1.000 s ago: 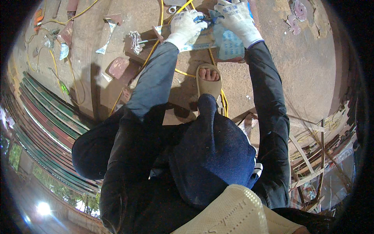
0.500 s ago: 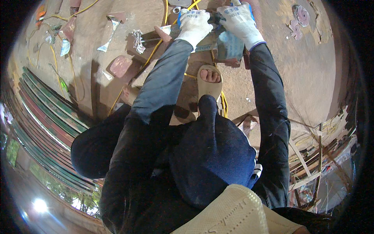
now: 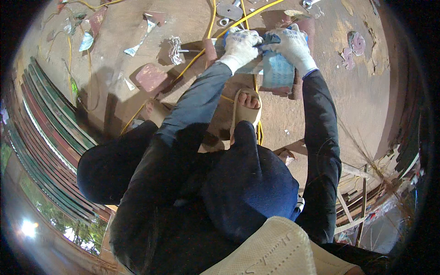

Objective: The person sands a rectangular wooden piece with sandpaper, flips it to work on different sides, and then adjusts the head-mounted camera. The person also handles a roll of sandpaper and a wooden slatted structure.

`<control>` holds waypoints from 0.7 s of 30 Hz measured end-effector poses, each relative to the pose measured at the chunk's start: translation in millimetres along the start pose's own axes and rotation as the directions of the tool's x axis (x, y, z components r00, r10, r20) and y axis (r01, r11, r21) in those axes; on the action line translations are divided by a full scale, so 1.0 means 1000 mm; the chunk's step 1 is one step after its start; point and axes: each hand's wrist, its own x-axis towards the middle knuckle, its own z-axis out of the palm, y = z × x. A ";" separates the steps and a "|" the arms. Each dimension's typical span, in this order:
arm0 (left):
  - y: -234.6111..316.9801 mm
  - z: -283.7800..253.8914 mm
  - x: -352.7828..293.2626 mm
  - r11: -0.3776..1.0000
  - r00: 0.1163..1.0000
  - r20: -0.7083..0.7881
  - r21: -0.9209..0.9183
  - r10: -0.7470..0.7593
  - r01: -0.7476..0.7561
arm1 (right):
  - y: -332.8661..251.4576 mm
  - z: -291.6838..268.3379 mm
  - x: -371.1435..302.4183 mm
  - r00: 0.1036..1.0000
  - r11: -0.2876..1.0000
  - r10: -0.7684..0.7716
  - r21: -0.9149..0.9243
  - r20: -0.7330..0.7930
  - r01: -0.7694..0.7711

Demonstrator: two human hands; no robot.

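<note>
My left hand [image 3: 239,48], in a white knit glove, is closed at the top centre; what its fingers hold is hidden. Close beside it, my gloved right hand [image 3: 292,48] is curled over the upper end of a sandpaper sheet [image 3: 278,72] with a light-blue printed back. That sheet hangs down toward me, and a reddish-brown edge shows at its bottom. Between both sets of fingertips lies something dark that I cannot make out. Just left of my left hand stands a reddish-brown sandpaper piece [image 3: 210,52].
Yellow cords [image 3: 187,59] cross the floor beneath my hands. A frayed white bundle [image 3: 174,50] on a metal rod and a reddish-brown pad [image 3: 151,79] lie to the left. My sandalled foot [image 3: 247,103] is close below. Long green and red slats [image 3: 55,123] line the left side.
The view has shifted, so hands, sheet and floor things appear lower in it. Both hands stay close together, and the right remains on the sandpaper sheet.
</note>
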 end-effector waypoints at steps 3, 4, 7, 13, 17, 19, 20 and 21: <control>0.001 0.009 -0.005 0.995 0.996 -0.036 -0.057 -0.083 0.081 | -0.004 0.003 0.001 0.994 0.999 0.046 0.017 0.100 -0.048; 0.002 0.005 -0.004 0.996 0.996 -0.081 -0.081 -0.041 0.034 | -0.006 0.008 -0.001 0.996 0.996 0.068 0.058 0.062 -0.072; 0.023 -0.014 0.006 0.992 0.985 0.161 0.119 -0.062 0.043 | -0.013 0.011 -0.005 0.988 0.978 0.149 0.140 0.048 -0.154; 0.024 -0.012 0.015 0.967 0.958 0.270 0.254 -0.096 0.025 | -0.026 0.018 -0.012 0.985 0.995 0.056 -0.070 -0.162 -0.068; 0.017 -0.002 0.012 0.989 0.986 0.168 0.145 0.005 -0.030 | -0.021 0.019 -0.024 0.978 0.995 0.085 -0.041 -0.190 -0.094; 0.011 0.010 0.006 0.991 0.996 0.084 0.123 0.035 -0.046 | -0.018 0.022 -0.020 0.989 0.992 0.119 0.049 -0.085 -0.115; 0.006 0.016 0.001 0.990 0.998 0.034 0.124 0.060 -0.064 | -0.021 0.023 -0.020 0.989 0.994 0.109 -0.012 -0.098 -0.111; 0.004 0.022 -0.005 0.989 0.996 -0.013 0.121 0.087 -0.085 | -0.022 0.026 -0.023 0.989 0.991 0.105 -0.075 -0.107 -0.113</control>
